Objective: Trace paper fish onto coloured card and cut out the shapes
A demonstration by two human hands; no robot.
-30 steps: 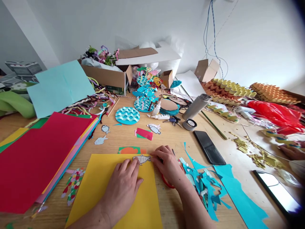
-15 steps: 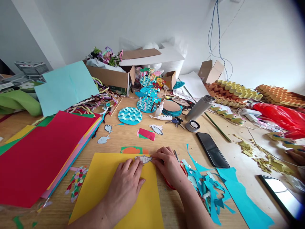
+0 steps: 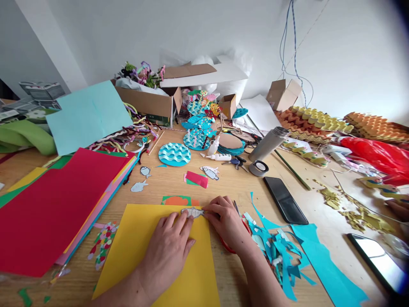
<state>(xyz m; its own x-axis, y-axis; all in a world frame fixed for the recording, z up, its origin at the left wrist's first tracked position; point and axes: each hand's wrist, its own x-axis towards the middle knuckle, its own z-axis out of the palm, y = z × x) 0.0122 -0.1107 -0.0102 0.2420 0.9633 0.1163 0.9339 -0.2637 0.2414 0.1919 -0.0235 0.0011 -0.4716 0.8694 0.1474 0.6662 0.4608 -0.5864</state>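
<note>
A sheet of yellow paper [image 3: 198, 277] lies flat in front of me. Near its upper right corner is a small grey-and-white paper fish [image 3: 195, 211] with drawn stripes. My left hand [image 3: 166, 245] rests flat on the sheet, fingers extended, the fingertips pressing the fish's lower edge. At the tail end, my right hand [image 3: 225, 221] has thumb and forefinger pinched together on the fish. Red-handled scissors [image 3: 246, 226] lie partly hidden beneath that hand. Above the sheet's top edge, a green and orange paper piece [image 3: 175, 200] sticks out.
Coloured paper [image 3: 64, 213] is stacked at left. Teal scraps [image 3: 289, 290] and a black phone [image 3: 284, 200] lie at right. Paper fish cutouts [image 3: 139, 186], a glue bottle [image 3: 220, 157] and a metal flask [image 3: 268, 145] stand or lie farther back. Another person's hand [image 3: 398, 209] shows at far right.
Almost nothing differs. Both hands stay on the fish and the yellow sheet, and the whole view has shifted very slightly.
</note>
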